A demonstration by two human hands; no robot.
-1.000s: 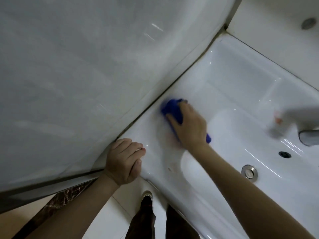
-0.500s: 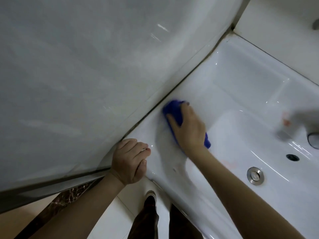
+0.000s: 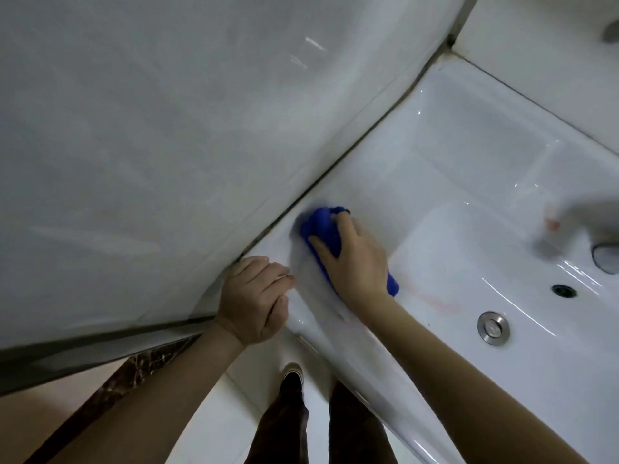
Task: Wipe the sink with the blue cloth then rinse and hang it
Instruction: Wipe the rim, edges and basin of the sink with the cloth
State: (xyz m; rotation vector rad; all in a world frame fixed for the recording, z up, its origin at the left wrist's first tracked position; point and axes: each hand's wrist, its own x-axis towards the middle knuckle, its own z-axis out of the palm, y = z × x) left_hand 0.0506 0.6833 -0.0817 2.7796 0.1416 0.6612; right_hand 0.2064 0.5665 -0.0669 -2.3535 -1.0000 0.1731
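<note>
At the bottom of the frame stand the person's legs [image 3: 321,426] and one shoe [image 3: 292,375] on the floor. Just above, left of centre, the left hand [image 3: 255,301] rests on the sink [image 3: 469,182] rim, fingers curled into a loose fist holding nothing. Beside it, at centre, the right hand [image 3: 355,259] lies flat on the cloth [image 3: 322,229], fingers spread, pressing it to the rim near the wall [image 3: 150,128]. Farther right lie the drain [image 3: 493,328], the overflow hole [image 3: 564,291] and a faucet [image 3: 608,257] at the edge.
</note>
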